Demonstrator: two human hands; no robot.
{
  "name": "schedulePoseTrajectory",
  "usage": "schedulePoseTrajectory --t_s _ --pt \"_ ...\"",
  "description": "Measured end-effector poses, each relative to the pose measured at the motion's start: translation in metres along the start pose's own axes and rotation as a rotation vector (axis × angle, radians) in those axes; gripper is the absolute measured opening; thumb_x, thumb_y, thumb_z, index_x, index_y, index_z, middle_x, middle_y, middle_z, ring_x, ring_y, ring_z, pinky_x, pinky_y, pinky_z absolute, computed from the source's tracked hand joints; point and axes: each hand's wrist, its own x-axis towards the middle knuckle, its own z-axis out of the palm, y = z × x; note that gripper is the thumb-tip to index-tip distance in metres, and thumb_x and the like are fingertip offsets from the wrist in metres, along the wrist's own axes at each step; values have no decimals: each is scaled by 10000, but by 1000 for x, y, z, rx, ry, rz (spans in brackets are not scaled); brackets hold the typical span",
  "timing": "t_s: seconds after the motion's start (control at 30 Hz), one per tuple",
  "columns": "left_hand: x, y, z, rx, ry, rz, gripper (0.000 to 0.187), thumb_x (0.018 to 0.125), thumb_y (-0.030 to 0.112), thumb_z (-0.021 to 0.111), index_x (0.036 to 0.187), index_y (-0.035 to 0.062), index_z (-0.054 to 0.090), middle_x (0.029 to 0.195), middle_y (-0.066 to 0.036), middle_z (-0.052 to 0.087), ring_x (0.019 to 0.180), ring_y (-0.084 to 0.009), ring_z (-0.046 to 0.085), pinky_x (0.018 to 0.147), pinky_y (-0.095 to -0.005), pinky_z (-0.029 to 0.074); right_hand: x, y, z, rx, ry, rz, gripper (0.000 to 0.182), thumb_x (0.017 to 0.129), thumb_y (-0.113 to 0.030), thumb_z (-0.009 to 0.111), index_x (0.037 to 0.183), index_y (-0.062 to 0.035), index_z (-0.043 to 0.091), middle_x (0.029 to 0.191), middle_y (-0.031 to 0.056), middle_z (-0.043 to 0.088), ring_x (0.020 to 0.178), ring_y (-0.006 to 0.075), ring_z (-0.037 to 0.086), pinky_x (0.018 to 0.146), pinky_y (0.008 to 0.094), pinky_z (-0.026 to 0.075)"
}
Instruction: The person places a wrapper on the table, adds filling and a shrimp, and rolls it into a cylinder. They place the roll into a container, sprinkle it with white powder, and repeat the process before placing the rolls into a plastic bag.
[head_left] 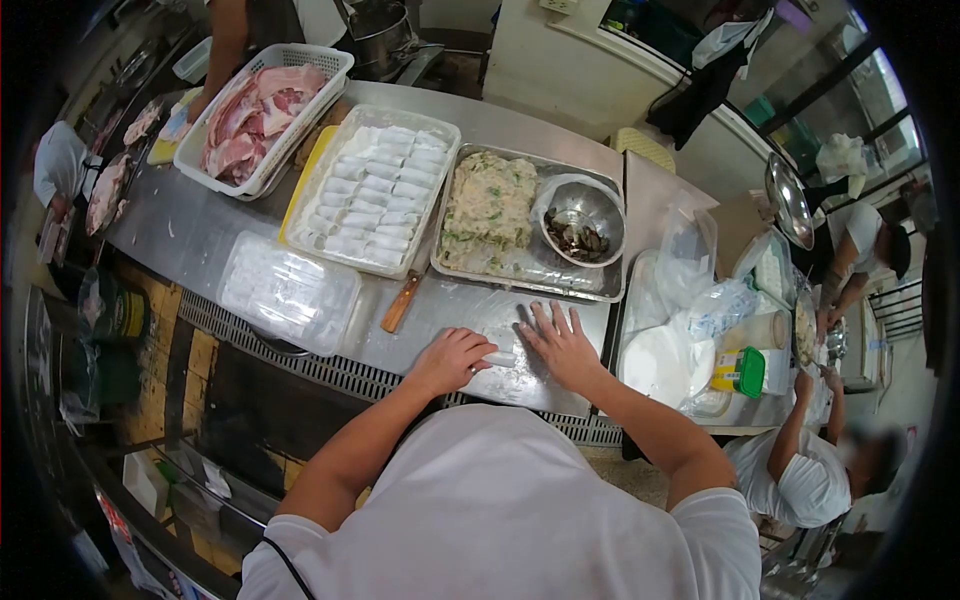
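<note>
while the person is leaning over the near edge of the steel desk point(190, 235), the left hand point(450, 360) is curling loosely over a small white roll point(499, 358), its fingers bent around the roll's left end. the right hand point(562, 345) is lying flat with its fingers spread, palm down on a pale wrapper sheet point(500, 325) that is spreading over the desk just beyond the roll; its thumb side is sitting just beside the roll's right end, and it is gripping nothing. the roll is lying on its side between the two hands, near the desk's front edge.

just left of the hands and a little farther, a wooden-handled tool point(401, 303) is lying on the desk, its handle pointing toward the near side. farther left, a clear plastic lid point(288, 292) is resting flat. beyond the tool, a white tray point(372, 190) is holding rows of finished white rolls. to its right, a metal tray point(527, 222) is carrying a mound of pale filling point(488, 208) flecked with green, and a steel bowl point(583, 222) with dark pieces is sitting in the tray's right part. at the far left, a white basket point(262, 112) is holding raw meat.

to the right of the hands, plastic bags point(690, 300) and a yellow container with a green lid point(738, 372) are crowding a second surface. another person in a white shirt point(800, 480) is working at the near right.
</note>
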Motion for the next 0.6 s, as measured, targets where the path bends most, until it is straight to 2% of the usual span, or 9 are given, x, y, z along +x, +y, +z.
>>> schedulePoseTrajectory --t_s 0.03,0.07,0.1,0.17,0.27,0.37,0.6 --pt "1 0 0 0 2 -1 321 899 244 760 1201 142 722 1165 -21 701 1120 -257 624 981 -416 476 -4 -4 -2 52 16 27 855 883 -210 741 1641 -146 351 1708 217 226 1548 464 270 1219 645 284" --pt "0 1 -1 0 3 -1 318 901 242 758 1201 143 722 1162 -21 700 1122 -257 622 981 -417 476 -6 -12 -3 239 85 24 855 800 -155 798 1564 -49 427 1628 266 347 1484 470 371 1200 594 346" --pt "1 1 -2 0 3 -1 314 903 239 757 1200 143 722 1159 -21 699 1123 -257 621 982 -418 476 -4 -20 18 464 262 2 719 783 -131 801 1442 -29 533 1475 253 512 1342 447 509 1141 539 421" --pt "2 -1 1 10 -21 -6 318 906 237 755 1207 140 720 1179 -31 686 1131 -267 615 986 -425 474 2 -47 16 708 398 -3 552 797 -125 790 1309 -22 611 1258 207 615 1168 400 584 1046 510 469" --pt "5 -3 1 14 -10 -11 323 911 228 750 1218 136 714 1213 -55 664 1140 -287 607 991 -437 472 15 -67 21 687 445 58 417 833 -125 762 1223 -26 651 1133 162 631 1087 364 597 982 482 480" --pt "10 -1 0 18 15 -31 347 886 191 766 1221 118 709 1225 -92 651 1145 -318 602 1000 -462 470 22 -67 31 564 496 76 346 875 -138 719 1197 -23 666 1091 142 629 1069 349 592 968 462 471" --pt "21 -11 2 2 119 -7 324 892 147 749 1209 99 705 1195 -116 640 1144 -355 594 978 -481 476 34 -55 27 485 479 217 339 929 -194 658 1221 -23 673 1156 145 634 1108 346 582 1021 479 441"
